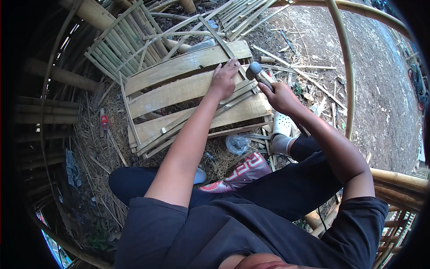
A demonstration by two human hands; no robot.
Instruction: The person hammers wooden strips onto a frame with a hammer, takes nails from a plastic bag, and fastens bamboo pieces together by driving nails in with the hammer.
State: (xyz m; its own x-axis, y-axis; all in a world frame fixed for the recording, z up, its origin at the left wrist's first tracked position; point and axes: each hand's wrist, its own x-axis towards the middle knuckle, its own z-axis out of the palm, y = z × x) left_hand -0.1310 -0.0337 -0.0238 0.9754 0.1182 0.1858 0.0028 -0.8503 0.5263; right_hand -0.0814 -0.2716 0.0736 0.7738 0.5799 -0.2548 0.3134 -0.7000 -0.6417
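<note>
Hands apart: the right hand [282,97] is wrapped around a hammer [255,72], the left hand [224,82] laid flat on a strip [218,38] crossing the wooden crate [156,101]. Hammering this close, poor aim could bruise the left hand; uneven pressure might let the strip slip.

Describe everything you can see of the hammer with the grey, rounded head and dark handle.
The grey-headed hammer has a blunt, rounded head that looks like metal and a dark, slender handle, perhaps wood. The bare right hand grips the handle and covers part of it. The tool slants, its head pointing away from the person's body, over the right end of the pale, slatted wooden crate. Whether the head touches anything below it is unclear.
</note>
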